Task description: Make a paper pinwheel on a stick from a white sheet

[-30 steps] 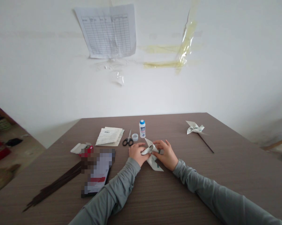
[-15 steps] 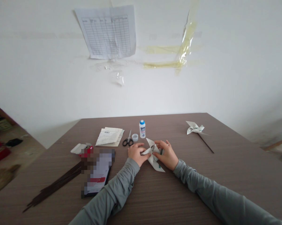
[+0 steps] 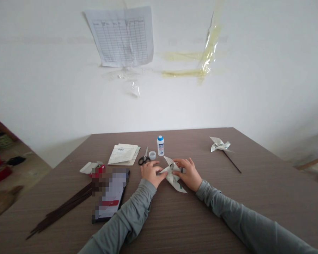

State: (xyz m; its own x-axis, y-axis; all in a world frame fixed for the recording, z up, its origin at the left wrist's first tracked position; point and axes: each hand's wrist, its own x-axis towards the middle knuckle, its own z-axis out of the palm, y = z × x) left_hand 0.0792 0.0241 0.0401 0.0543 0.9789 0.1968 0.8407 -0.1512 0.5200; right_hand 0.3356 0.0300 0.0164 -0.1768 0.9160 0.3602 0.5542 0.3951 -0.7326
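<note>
A folded paper pinwheel (image 3: 172,176) of printed paper lies between my hands, just above or on the table. My left hand (image 3: 150,173) pinches its left blade between thumb and fingers. On the other side, my right hand (image 3: 190,175) grips the right part near the centre, thumb pressed close to the middle. Some of the blades are covered by my fingers. Behind the pinwheel stands a white glue bottle (image 3: 160,146) with a blue cap. Beside the bottle sit a small white round lid (image 3: 152,155) and black-handled scissors (image 3: 144,159).
A second pinwheel on a dark stick (image 3: 220,145) lies at the right. Folded paper sheets (image 3: 123,154), a small red-and-white box (image 3: 97,169), a partly blurred phone (image 3: 110,197) and a bundle of dark sticks (image 3: 65,208) occupy the left side. A wall rises behind the table (image 3: 254,204).
My left hand has shifted slightly left along the blade. The pinwheel has turned a little, its lower blade moving slightly up. My right hand still holds the other side.
</note>
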